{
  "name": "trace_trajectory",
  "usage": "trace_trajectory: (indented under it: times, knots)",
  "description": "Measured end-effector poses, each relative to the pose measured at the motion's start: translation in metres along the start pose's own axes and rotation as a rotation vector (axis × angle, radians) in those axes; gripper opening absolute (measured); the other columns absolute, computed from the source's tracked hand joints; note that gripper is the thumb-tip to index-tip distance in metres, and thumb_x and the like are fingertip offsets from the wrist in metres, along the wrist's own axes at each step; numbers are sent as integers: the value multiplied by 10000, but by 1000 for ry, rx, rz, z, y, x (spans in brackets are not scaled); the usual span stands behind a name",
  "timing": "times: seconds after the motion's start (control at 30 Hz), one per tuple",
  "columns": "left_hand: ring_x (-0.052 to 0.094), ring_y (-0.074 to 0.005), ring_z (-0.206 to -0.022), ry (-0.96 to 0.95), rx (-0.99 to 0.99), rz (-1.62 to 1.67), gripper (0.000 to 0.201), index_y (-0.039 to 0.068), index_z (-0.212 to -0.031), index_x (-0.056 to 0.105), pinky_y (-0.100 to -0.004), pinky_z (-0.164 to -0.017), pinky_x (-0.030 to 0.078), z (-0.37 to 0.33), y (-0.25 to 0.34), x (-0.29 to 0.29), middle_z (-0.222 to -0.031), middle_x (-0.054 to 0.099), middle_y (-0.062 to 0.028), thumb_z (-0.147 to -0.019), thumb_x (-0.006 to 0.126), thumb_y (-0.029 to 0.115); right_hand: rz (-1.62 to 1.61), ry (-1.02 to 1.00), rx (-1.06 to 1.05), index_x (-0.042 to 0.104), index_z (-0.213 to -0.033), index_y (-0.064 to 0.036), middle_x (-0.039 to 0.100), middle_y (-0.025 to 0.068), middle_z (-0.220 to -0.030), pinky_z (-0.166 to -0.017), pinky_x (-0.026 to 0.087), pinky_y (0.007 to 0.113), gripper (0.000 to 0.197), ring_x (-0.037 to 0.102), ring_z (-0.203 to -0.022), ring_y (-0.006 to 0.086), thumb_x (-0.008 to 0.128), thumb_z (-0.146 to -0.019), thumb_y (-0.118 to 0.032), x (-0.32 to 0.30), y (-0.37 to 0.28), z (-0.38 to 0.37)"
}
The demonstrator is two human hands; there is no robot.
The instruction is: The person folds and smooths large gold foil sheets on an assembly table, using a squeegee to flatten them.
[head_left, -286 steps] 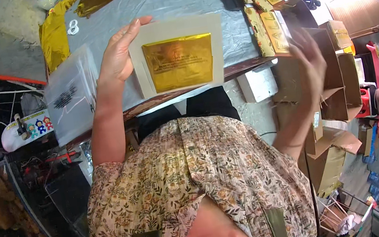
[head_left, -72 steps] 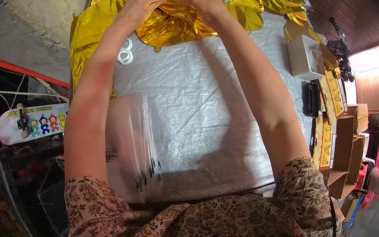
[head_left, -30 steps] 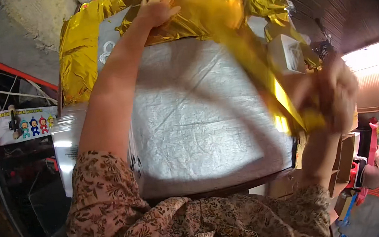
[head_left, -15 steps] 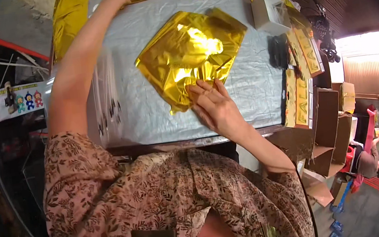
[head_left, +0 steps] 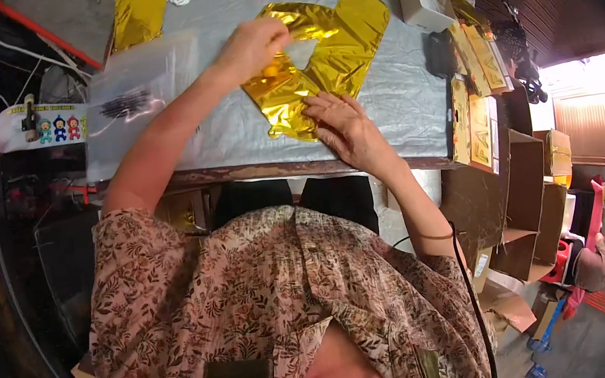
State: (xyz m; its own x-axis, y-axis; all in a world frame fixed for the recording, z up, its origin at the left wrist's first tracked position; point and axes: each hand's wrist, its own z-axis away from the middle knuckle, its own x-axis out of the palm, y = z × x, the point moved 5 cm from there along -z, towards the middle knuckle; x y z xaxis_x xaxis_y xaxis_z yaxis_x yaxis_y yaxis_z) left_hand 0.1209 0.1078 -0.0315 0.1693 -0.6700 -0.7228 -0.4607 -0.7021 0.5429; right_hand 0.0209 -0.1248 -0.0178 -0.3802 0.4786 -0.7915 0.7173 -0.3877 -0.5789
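Near lettered yellow cartons (head_left: 481,139), right fingers (head_left: 328,106) lie open on gold foil (head_left: 361,26); left fingers (head_left: 271,34) curl, grip unclear.

Lettering marks the skateboard (head_left: 13,133) and a box (head_left: 481,137) (yellow).

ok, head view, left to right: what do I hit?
Skateboard → clear plastic bags → left hand → right hand → white box → background person. The gold foil piece overlaps both hands, so it's unranked.
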Motion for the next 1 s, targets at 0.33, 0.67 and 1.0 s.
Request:
trace_trajectory:
  times: [0.33, 0.67, 1.0]
  knots:
    - [690, -306, -1033, 745, -326, -554, 328, 110, -1139, 707, -459, -875, 536, 18, -60, -98, -1128, 716, -93, -900, 693, 334, -73, 46, 77, 680, -1202, -9, 674, 174, -1291, -1142, 372, 438, 266, 581, -1289, 339, 661, -952, -96, -13, 3, -4]
    - [624, -356, -1173, 61, 23, -175, 437, 76, -1257, 666, -409, -963, 515, 31, -53, -54, -1365, 630, -100, -910, 707, 340, 467, -61, 225, 338, -1577, -125, 258, 183, -1656, -1152, 190, 706, 677, 254, -1507, 439, 574, -1010, -413, 33, -10, -33]
    - [709, -230, -970, 54, -300, -34, 283, 20, -995, 776, -339, -854, 540, 97, -229, -229, -1070, 748, -112, -821, 804, 241, 195, -120, 251, 517, -1472, -80, 484, 215, -1522, -1111, 414, 492, 591, 485, -1371, 423, 696, -954, -298, 4, -24, -62]
